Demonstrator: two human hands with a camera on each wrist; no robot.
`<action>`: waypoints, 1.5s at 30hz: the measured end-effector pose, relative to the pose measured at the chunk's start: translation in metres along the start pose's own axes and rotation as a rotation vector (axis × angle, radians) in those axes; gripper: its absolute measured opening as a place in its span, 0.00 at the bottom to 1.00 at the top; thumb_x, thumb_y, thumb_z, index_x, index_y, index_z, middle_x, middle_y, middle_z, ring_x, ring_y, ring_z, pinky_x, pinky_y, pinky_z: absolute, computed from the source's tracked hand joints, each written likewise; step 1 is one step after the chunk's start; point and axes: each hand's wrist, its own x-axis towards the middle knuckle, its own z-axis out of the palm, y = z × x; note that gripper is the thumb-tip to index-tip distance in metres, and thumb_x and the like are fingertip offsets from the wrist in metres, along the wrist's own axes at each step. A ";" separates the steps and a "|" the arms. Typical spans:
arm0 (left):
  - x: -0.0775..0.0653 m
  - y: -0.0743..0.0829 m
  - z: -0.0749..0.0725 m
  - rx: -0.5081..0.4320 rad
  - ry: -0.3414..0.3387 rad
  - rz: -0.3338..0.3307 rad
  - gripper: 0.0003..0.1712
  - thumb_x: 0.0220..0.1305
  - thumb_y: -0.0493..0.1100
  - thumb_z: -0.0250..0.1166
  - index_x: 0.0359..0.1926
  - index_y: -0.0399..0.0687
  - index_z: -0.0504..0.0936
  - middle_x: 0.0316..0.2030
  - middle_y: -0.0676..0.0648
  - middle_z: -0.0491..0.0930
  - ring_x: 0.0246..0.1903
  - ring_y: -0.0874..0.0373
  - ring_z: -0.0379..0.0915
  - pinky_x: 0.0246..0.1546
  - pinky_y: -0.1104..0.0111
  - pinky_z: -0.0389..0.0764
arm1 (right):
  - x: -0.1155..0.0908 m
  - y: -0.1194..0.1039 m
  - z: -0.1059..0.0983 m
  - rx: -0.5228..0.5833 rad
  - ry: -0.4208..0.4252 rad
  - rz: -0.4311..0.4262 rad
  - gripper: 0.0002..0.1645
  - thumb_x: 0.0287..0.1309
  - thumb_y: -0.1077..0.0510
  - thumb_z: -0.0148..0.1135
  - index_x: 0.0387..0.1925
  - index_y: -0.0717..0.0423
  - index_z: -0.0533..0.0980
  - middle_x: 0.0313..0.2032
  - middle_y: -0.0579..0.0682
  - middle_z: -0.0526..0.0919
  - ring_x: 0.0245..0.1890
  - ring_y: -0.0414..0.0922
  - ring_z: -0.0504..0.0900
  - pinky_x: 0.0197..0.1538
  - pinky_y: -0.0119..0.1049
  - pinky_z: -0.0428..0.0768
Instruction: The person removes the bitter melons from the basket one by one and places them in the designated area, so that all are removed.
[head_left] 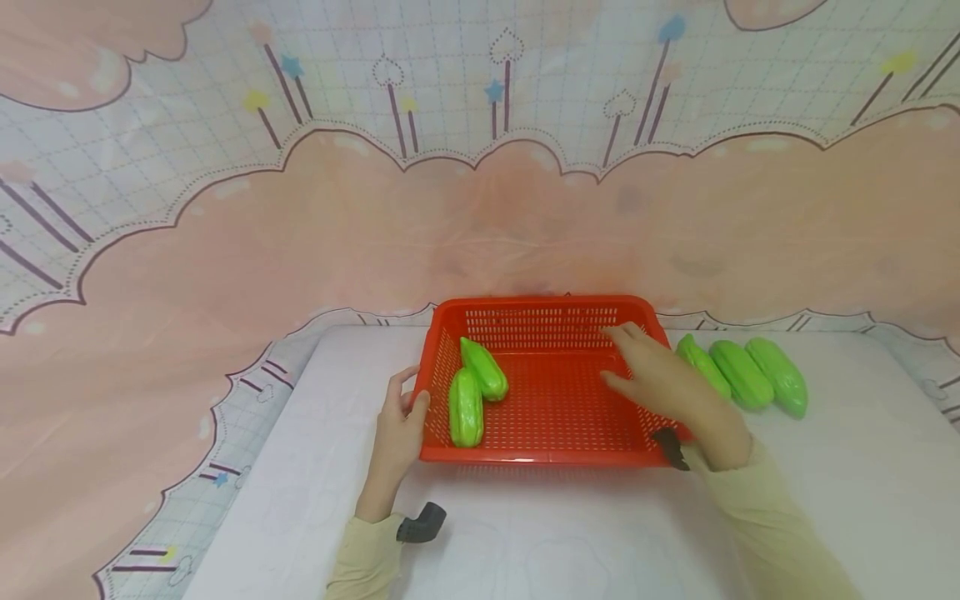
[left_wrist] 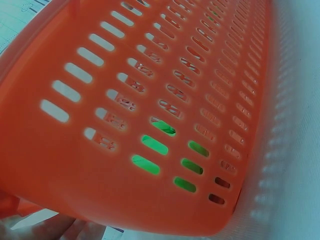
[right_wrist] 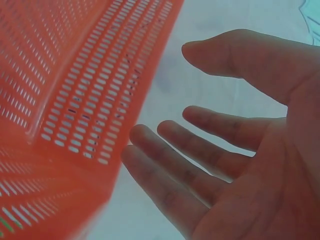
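A red slotted plastic basket [head_left: 540, 456] stands on the white table. Its left side holds two glossy green, ridged, gourd-like vegetables, one upright [head_left: 467, 408] and one slanting [head_left: 485, 369]; green also shows through the slots in the left wrist view. My left hand [head_left: 399, 433] grips the basket's left rim, thumb and fingers on either side of it. Over the basket's right side hovers my right hand [head_left: 660, 375], fingers spread and thumb apart. The right wrist view shows that hand [right_wrist: 235, 150] with nothing in its grasp, beside the basket wall [right_wrist: 100, 85].
Right of the basket, three more green gourd-like vegetables lie side by side: a left one [head_left: 703, 365], a middle one [head_left: 742, 373] and a right one [head_left: 778, 377]. A pink patterned cloth [head_left: 480, 225] hangs behind the table [head_left: 570, 533].
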 end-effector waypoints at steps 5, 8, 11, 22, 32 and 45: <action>0.000 0.000 0.000 -0.003 -0.002 -0.005 0.25 0.75 0.40 0.51 0.71 0.50 0.62 0.51 0.32 0.81 0.45 0.41 0.81 0.44 0.52 0.84 | 0.006 -0.001 0.004 0.008 -0.013 -0.008 0.34 0.64 0.58 0.62 0.65 0.71 0.63 0.58 0.67 0.73 0.52 0.59 0.79 0.57 0.55 0.78; 0.001 0.001 0.000 -0.002 0.000 -0.005 0.25 0.75 0.40 0.51 0.71 0.50 0.62 0.51 0.32 0.81 0.45 0.41 0.82 0.44 0.52 0.85 | 0.009 -0.001 0.006 0.016 -0.030 -0.002 0.34 0.65 0.58 0.61 0.66 0.71 0.63 0.61 0.69 0.71 0.57 0.62 0.76 0.60 0.57 0.75; 0.001 0.001 0.000 -0.001 0.000 -0.006 0.25 0.75 0.40 0.51 0.71 0.50 0.62 0.51 0.32 0.81 0.45 0.41 0.82 0.43 0.52 0.85 | 0.013 -0.001 0.008 0.019 -0.042 -0.005 0.34 0.65 0.57 0.61 0.66 0.71 0.62 0.63 0.69 0.70 0.61 0.64 0.74 0.62 0.58 0.73; 0.000 0.001 -0.001 -0.006 -0.001 -0.004 0.26 0.75 0.40 0.51 0.71 0.49 0.62 0.50 0.32 0.81 0.44 0.41 0.82 0.43 0.52 0.85 | 0.027 -0.005 0.015 0.046 -0.071 -0.011 0.35 0.64 0.59 0.62 0.66 0.71 0.63 0.62 0.68 0.71 0.57 0.60 0.77 0.61 0.55 0.75; -0.001 0.001 -0.001 -0.024 -0.003 -0.002 0.25 0.75 0.39 0.50 0.70 0.49 0.63 0.51 0.32 0.81 0.44 0.40 0.81 0.44 0.52 0.85 | 0.036 -0.008 0.021 0.065 -0.119 0.003 0.36 0.65 0.57 0.60 0.68 0.71 0.61 0.66 0.70 0.66 0.66 0.64 0.69 0.67 0.58 0.68; 0.000 -0.001 0.000 -0.022 0.006 0.023 0.25 0.75 0.39 0.51 0.70 0.49 0.64 0.48 0.33 0.82 0.42 0.43 0.82 0.42 0.54 0.85 | 0.046 -0.008 0.031 0.083 -0.154 0.012 0.35 0.66 0.57 0.59 0.68 0.71 0.61 0.68 0.70 0.65 0.70 0.65 0.62 0.70 0.59 0.62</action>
